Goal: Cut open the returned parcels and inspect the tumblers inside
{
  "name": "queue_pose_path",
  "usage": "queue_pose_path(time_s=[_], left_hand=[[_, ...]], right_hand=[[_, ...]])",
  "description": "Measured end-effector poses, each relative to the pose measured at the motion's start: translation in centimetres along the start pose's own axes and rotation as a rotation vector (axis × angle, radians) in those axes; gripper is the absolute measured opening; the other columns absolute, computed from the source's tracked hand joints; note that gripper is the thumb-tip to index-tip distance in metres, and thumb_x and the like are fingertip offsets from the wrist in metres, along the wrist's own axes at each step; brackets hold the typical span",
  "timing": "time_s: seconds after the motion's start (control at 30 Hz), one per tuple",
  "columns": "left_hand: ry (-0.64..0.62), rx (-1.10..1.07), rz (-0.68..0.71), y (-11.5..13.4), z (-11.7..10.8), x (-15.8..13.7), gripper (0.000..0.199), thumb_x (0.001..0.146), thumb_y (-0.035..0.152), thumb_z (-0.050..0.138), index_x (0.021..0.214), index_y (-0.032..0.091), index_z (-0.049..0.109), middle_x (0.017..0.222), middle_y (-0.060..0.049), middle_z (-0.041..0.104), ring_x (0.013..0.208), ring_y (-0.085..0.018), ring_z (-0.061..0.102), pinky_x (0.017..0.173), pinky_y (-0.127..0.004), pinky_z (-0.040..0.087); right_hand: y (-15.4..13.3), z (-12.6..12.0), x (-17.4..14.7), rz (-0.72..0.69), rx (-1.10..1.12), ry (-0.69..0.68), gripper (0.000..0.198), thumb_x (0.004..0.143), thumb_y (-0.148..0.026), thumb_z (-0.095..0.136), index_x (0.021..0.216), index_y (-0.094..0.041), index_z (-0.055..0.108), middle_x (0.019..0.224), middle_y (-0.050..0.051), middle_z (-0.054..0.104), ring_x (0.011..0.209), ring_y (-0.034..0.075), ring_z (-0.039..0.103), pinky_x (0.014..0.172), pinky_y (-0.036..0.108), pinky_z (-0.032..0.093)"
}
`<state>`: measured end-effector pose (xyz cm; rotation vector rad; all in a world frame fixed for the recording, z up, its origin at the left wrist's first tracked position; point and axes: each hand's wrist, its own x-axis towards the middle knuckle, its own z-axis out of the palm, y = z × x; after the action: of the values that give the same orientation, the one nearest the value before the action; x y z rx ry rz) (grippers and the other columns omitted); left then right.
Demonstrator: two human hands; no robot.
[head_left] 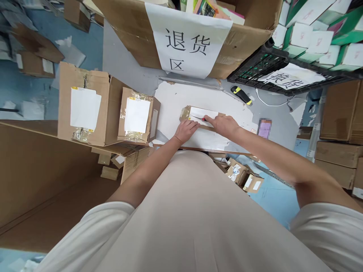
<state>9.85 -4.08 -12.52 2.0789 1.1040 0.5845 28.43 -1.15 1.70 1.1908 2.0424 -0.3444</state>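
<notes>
A slim cardboard box point(207, 113) lies label-up on the white surface point(170, 99), right of two taped cartons point(111, 107). The left hand point(186, 131) rests extended fingers on its near edge, grip unclear; the right hand point(224, 124) closes around a slim red-marked tool point(203, 119) over the label.

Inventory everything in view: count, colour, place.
small box: 1, brown, centre
tool: 1, partly red, centre
taller boxes: 2, brown, left
table: 1, grey, centre
big cartons: 2, brown, top, lower left
signs: 2, white, top
crate: 1, black, top right
packs: many, white-green, in crate
cutter: 1, black-yellow, near crate
blurred item: 1, purple, right
other boxes: many, brown, around
shirt: 1, pale, bottom
left hand: 1, bare, on small box
right hand: 1, bare, holding tool
</notes>
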Motion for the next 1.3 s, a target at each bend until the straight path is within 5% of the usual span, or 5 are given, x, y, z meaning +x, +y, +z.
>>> queue_pose_path(time_s=[0.23, 0.63, 1.0, 1.2, 1.3], left_hand=[[-0.036, 0.073, -0.015, 0.2, -0.1, 0.1, 0.034, 0.097, 0.03, 0.034, 0.113, 0.026, 0.064, 0.112, -0.008, 0.069, 0.104, -0.021, 0.062, 0.097, -0.044, 0.045], [-0.063, 0.256, 0.074, 0.3, -0.4, 0.1, 0.036, 0.097, 0.018, 0.035, 0.112, 0.027, 0.067, 0.111, -0.008, 0.071, 0.099, -0.02, 0.06, 0.087, -0.04, 0.043], [-0.2, 0.419, 0.087, 3.1, -2.5, 1.4, 0.029, 0.09, 0.027, 0.048, 0.114, 0.022, 0.065, 0.111, -0.012, 0.067, 0.105, -0.028, 0.056, 0.093, -0.048, 0.037], [-0.301, 0.515, 0.099, 4.0, -3.9, 6.8, 0.108, 0.06, 0.068, 0.071, 0.146, 0.016, 0.033, 0.146, -0.021, 0.039, 0.137, -0.044, 0.028, 0.111, -0.055, 0.013], [-0.4, 0.551, 0.054, 3.8, -3.6, 8.7, 0.117, 0.053, 0.069, 0.073, 0.148, 0.015, 0.03, 0.137, -0.019, 0.047, 0.128, -0.042, 0.038, 0.112, -0.053, 0.014]], right_hand=[[1.2, 0.2, -3.4, 0.08, -0.011, -0.08, 0.064, 0.092, -0.008, 0.033, 0.152, -0.026, 0.021, 0.103, 0.016, 0.069, 0.089, 0.025, 0.068, 0.066, 0.029, 0.04], [4.9, 6.0, -9.5, 0.258, 0.048, -0.063, 0.07, 0.089, -0.006, 0.03, 0.152, -0.034, 0.02, 0.093, 0.012, 0.066, 0.071, 0.021, 0.064, 0.067, 0.033, 0.037], [3.6, 13.8, -12.3, 0.512, 0.755, 0.23, 0.061, 0.095, -0.039, 0.034, 0.153, -0.023, 0.024, 0.097, 0.012, 0.069, 0.077, 0.025, 0.064, 0.071, 0.035, 0.047], [-1.3, 14.5, -8.9, 0.421, 1.236, 0.373, 0.073, 0.092, -0.03, 0.034, 0.156, -0.017, 0.001, 0.103, 0.011, 0.07, 0.076, 0.024, 0.064, 0.074, 0.039, 0.052], [-1.2, 13.8, -8.3, 0.44, 1.223, 0.41, 0.067, 0.092, -0.026, 0.031, 0.155, -0.017, 0.011, 0.106, 0.012, 0.069, 0.076, 0.024, 0.064, 0.076, 0.041, 0.051]])
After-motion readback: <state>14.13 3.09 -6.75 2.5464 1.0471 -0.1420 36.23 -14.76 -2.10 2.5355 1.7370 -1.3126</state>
